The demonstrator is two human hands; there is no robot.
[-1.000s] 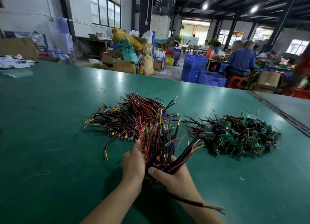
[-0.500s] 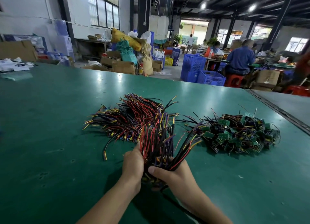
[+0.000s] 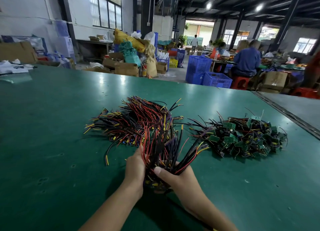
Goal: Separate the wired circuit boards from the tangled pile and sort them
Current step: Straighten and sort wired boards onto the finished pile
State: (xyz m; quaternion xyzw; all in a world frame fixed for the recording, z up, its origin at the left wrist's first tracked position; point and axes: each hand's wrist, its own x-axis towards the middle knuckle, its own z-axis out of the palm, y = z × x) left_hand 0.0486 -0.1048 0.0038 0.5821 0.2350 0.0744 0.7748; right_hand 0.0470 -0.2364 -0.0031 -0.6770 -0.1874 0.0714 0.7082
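Hands are seen nearest, two of them: the left hand (image 3: 136,168) and the right hand (image 3: 174,177) are curled round one bundle of wired circuit boards (image 3: 162,153), which is held upright over the near part of the desk (image 3: 52,144), the right thumb pressed to its front and its red, black and yellow wires fanned upward. Two piles are laid on the desk beyond: a pile of long wires (image 3: 136,123) just behind the bundle, and a pile of green boards (image 3: 245,137) to the right, apart from it. Past the far edge, blue crates (image 3: 199,69) and cardboard boxes (image 3: 126,69) are stood on the floor; their contents cannot be made out.
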